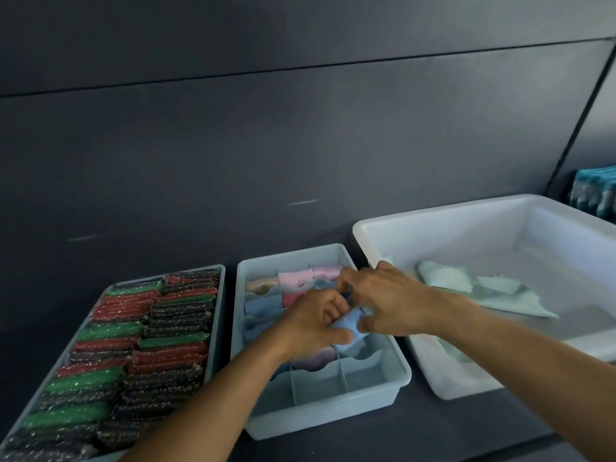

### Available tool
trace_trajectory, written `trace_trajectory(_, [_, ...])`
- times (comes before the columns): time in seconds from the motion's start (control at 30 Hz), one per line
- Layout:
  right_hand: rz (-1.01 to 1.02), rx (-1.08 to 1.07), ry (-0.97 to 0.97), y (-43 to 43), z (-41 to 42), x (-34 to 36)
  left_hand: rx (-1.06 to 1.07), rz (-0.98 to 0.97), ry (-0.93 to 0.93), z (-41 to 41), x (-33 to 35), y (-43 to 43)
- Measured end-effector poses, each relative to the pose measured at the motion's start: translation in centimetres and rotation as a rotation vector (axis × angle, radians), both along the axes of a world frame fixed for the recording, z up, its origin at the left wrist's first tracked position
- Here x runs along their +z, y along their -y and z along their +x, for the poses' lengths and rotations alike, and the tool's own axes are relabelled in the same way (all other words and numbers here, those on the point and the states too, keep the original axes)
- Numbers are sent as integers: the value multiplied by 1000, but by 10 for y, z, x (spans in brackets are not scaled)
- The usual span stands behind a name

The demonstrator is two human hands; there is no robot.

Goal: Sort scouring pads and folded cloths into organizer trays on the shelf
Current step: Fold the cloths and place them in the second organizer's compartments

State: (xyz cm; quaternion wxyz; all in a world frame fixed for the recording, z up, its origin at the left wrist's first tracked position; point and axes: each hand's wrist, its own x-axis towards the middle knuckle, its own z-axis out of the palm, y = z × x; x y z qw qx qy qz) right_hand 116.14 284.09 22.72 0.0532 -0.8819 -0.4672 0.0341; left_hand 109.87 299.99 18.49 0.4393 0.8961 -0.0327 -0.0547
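Observation:
Both hands meet over the pale blue divided organizer tray (pixel 393 378) in the middle of the shelf. My left hand (pixel 313 325) and my right hand (pixel 386 301) both grip a folded light blue cloth (pixel 348 328) above the tray's right column. Folded pink, peach and blue cloths (pixel 293 278) fill the far compartments; the near compartments show bare bottoms. On the left stands a grey tray (pixel 221 295) packed with rows of green, red and dark scouring pads (pixel 140 345).
A large white tub (pixel 466 208) stands at the right with loose pale green cloths (pixel 466 281) inside. Teal packages (pixel 596 191) sit at the far right behind it. A dark wall panel rises behind the shelf.

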Motion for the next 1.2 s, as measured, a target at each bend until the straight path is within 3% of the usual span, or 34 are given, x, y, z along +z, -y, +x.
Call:
trace_trajectory(0.07, [17,-13,-36,1,5,0,9,53,30,2,-7,4])
trace_trajectory(0.17, [346,-74,-234,9,12,14,18,299,121,2,-12,12])
trace_trajectory(0.27, [628,-184,-311,21,28,27,-8,569,251,1,-10,21])
trace_trajectory(0.4, [759,-283,-335,44,50,36,-49,731,215,10,-10,29])
trace_trajectory(0.5, [596,-387,-343,64,61,33,-93,771,177,13,-10,37])
trace_trajectory(0.63, [-10,-495,-298,77,70,12,-134,812,72,13,-2,44])
trace_trajectory(0.73, [-235,-476,-349,66,73,-6,-177,837,-103,16,7,48])
trace_trajectory(0.8, [-260,-494,-352,54,74,-14,-190,845,-141,17,10,47])
trace_trajectory(1.0, [-131,-595,-381,18,87,-21,-88,881,-15,8,7,44])
trace_trajectory(1.13, [-173,-577,-447,17,94,-24,-74,858,27,5,1,41])
trace_trajectory(1.2, [-193,-586,-391,17,93,-29,-71,834,3,4,3,42])
